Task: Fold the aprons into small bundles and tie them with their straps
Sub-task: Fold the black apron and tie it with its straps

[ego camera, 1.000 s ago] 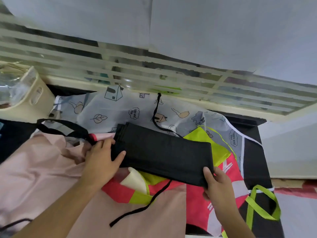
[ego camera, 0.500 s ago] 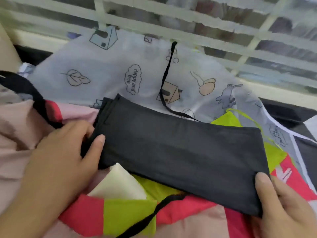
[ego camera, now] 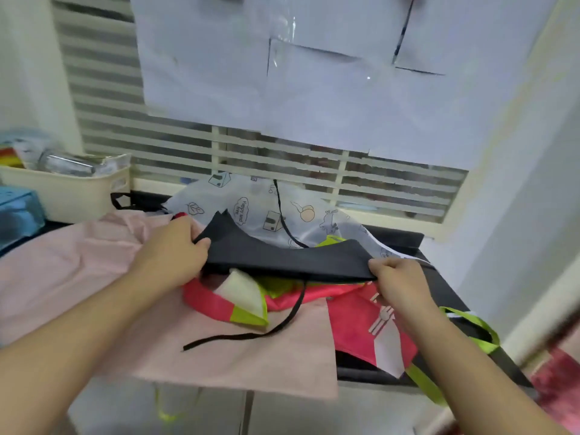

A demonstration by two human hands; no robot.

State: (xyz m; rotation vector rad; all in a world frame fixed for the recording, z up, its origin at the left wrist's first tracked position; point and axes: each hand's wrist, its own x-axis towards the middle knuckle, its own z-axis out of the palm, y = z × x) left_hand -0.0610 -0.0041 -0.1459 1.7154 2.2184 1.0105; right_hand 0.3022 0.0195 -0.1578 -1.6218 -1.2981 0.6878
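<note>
Left hand (ego camera: 175, 249) curled round the left end of the folded black apron (ego camera: 282, 259), thumb on top, fingers tucked under the cloth. Right hand (ego camera: 398, 281) pinching the right end of the same black apron, thumb on the upper face, fingers beneath. Between the two hands, the black apron stretched as a long narrow band, left corner peaking upward, lifted slightly off the heap below. From under the band, hanging toward the body, a black strap (ego camera: 266, 331) trailing down and leftward across the pink apron (ego camera: 78, 277). A second black strap (ego camera: 282, 215) running away from the band toward the window. Directly beneath the hands, a red apron (ego camera: 354, 321) with lime-green and cream patches. Beyond the hands, a pale printed apron (ego camera: 251, 208) with small cartoon drawings. Under the left forearm and spreading left, the pink apron draped over the front edge of the desk (ego camera: 439, 284). Right of the right wrist, lime-green straps (ego camera: 470, 324) looping over the dark desk edge. Far left of the left hand, a cream basket (ego camera: 72, 193) and a blue box (ego camera: 18, 211). Farther back, a window with slatted blinds (ego camera: 188, 149) and white paper sheets (ego camera: 314, 73) taped above.
</note>
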